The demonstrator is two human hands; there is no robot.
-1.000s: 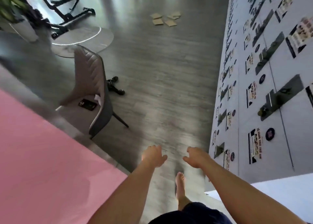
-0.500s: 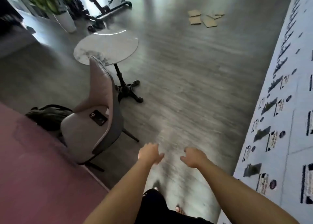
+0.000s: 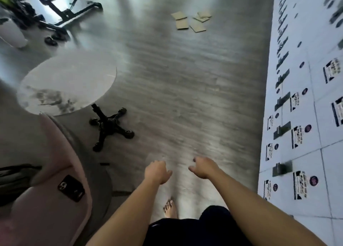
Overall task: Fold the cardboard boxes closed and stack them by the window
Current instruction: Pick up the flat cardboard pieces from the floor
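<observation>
Several flat cardboard boxes lie scattered on the grey wood floor far ahead, near the top of the view. My left hand and my right hand are stretched out in front of me, side by side and low in the frame. Both hold nothing, with fingers loosely curled and apart. The boxes are well beyond reach of both hands. A bare foot shows below the hands.
A round marble table on a black star base stands left. A pink chair with a phone on its seat is at lower left. A white wall of labelled panels runs along the right. Black exercise gear stands at top left.
I have walked forward: the chair and the round table have slid down and left in view, and the cardboard boxes sit nearer. Both hands stay out in front, holding nothing.
</observation>
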